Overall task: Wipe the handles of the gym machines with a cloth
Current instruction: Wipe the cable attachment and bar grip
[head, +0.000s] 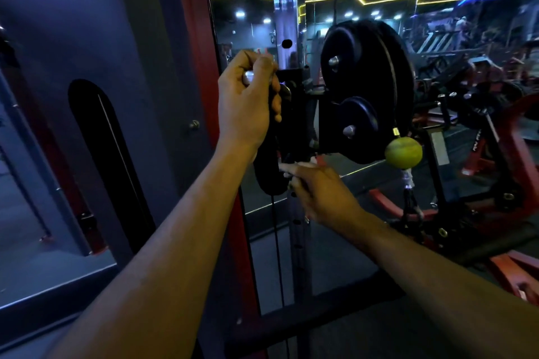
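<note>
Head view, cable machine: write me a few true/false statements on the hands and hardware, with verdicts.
1. The left hand is closed round a black handle with a silver end. True.
2. The right hand is above the left hand. False: it is lower, near the handle's bottom end.
3. A yellow-green ball hangs on the cable beside the black pulley. True.
4. The ball rests in the right hand. False: it hangs apart, to that hand's right.

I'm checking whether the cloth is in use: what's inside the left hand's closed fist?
The left hand is closed around a shiny metal knob on the cable machine's carriage; only its end shows. The fingers cover the rest, and no cloth is visible there.
</note>
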A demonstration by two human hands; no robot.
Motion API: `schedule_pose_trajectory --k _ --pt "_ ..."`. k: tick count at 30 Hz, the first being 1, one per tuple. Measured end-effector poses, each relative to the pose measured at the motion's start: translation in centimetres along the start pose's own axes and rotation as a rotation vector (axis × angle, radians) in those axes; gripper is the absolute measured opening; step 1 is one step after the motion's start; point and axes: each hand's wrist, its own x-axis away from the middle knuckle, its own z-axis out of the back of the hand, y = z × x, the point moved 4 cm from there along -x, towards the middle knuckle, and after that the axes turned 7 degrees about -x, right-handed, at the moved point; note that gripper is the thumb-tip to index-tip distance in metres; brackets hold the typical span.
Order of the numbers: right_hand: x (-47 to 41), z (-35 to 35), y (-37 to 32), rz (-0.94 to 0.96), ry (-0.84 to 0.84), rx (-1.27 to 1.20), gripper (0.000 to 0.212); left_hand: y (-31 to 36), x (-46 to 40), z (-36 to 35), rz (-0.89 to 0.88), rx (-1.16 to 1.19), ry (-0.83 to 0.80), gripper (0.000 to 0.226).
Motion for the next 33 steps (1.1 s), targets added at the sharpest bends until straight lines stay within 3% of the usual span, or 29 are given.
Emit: schedule_pose_trajectory --k 4,7,9,14,15,17,19,21,24,27,30,33 --pt "-3.1 -0.5 2.4 -0.1 -0.18 0.427 0.045 -0.1 0.0 0.1 -0.01 0.022 -0.002 0.018" --pt "-4.2 -0.9 2.4 -0.147 -0.181 0.606 0.044 -0.1 -0.1 0.1 0.001 0.032 -0.012 0.019" --pt "-3.6 -1.0 2.6 -0.183 -0.084 0.407 0.044 -0.2 -0.1 0.1 0.012 0.038 -0.018 0.019" --pt "1.0 -2.0 -0.2 -0.358 0.214 -0.374 0.039 -0.6 -0.1 0.2 0.02 0.066 -0.028 0.02" --pt "1.9 -2.4 -0.8 -0.44 0.235 -0.543 0.034 -0.6 -0.1 0.2 0.014 0.067 -0.029 0.02" --pt "2.4 -2.8 -1.6 -0.514 0.214 -0.656 0.029 -0.5 -0.1 0.3 0.01 0.067 -0.03 0.021" --pt "2.0 -2.4 -1.4 -0.442 0.17 -0.479 0.035 -0.5 -0.1 0.3 0.018 0.071 -0.035 0.021" --pt "1.2 -1.9 -0.6 -0.323 0.09 -0.14 0.046 -0.3 -0.1 0.3 0.021 0.07 -0.041 0.021" --pt "-0.9 -1.6 0.8 -0.344 -0.057 0.2 0.056 -0.3 0.1 0.3 0.029 0.068 -0.048 0.02" --pt "-3.0 -0.9 1.2 -0.29 -0.027 0.587 0.055 -0.3 0.1 0.3 0.024 0.06 -0.048 0.026" --pt "-3.2 -0.9 1.3 -0.297 0.078 0.45 0.031 -0.1 0.1 0.4 0.027 0.066 -0.049 0.022" --pt "-1.8 -1.5 1.8 -0.307 0.152 0.295 0.026 0.0 0.2 0.3 0.027 0.065 -0.043 0.021"
